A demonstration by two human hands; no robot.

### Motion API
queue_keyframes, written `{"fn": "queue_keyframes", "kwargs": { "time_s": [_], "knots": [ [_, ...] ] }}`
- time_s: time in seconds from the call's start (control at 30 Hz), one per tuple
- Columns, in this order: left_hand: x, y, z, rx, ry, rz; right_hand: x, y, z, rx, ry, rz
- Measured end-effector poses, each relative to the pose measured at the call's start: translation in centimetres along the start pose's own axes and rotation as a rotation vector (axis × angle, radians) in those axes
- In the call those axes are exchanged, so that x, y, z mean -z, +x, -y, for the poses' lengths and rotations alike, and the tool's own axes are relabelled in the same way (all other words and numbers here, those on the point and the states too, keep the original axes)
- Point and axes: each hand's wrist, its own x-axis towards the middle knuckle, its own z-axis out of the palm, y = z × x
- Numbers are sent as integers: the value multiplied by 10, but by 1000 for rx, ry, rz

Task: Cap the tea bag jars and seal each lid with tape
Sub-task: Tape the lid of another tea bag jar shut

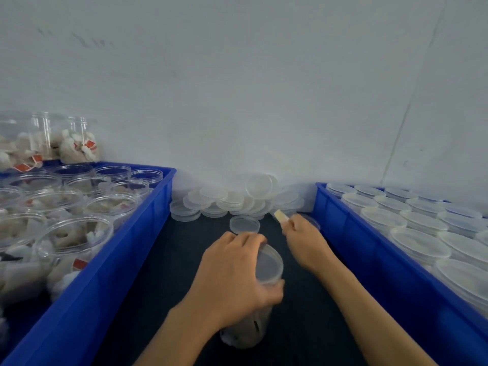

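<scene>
From my head camera, my left hand (232,276) wraps its grip around the rim of a tea bag jar (248,323) standing on the dark tabletop (169,265) near its front edge, between two blue crates. Its lid (268,262) is already on. My right hand (303,241) pinches a short strip of tape (280,216) just beyond the jar, not yet stuck down, so I judge sealing is the step in hand. The left crate (148,228) is full of open jars of tea bags (74,244), all still to cap and tape. The right crate (340,223) holds capped jars (412,241); I cannot tell whether they are taped. Loose lids (237,202) are heaped at the tabletop's far edge.
</scene>
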Motion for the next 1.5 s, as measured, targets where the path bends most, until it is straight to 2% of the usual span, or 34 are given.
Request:
{"fn": "queue_keyframes", "kwargs": {
  "time_s": [0.17,0.3,0.5,0.77,0.87,0.93,1.13,1.2,1.27,1.37,1.5],
  "knots": [
    [-1,0,0,-6,14,-33,-9,-14,-13,65,125,30],
    [0,0,-1,11,22,1,-14,-29,-16,152,236,11],
    [1,1,0,19,28,-2,-18,-35,-26,172,237,-62],
    [4,-1,0,-13,68,42,-13,-45,-36,247,199,83],
    [15,5,-4,-5,-155,92,-12,-50,-39,263,252,76],
    [22,16,-7,13,-273,67,-12,-51,-41,264,261,97],
    [25,55,-31,-51,-11,224,-14,-50,-42,354,352,92],
    [20,61,-33,-65,42,218,-15,-50,-43,365,386,115],
    [16,60,-28,-39,41,203,-16,-49,-47,321,353,94],
    [15,51,-16,44,10,219,-18,-44,-54,240,239,-26],
    [16,34,-1,156,-184,183,-22,-43,-61,238,104,-107]
  ]
}}
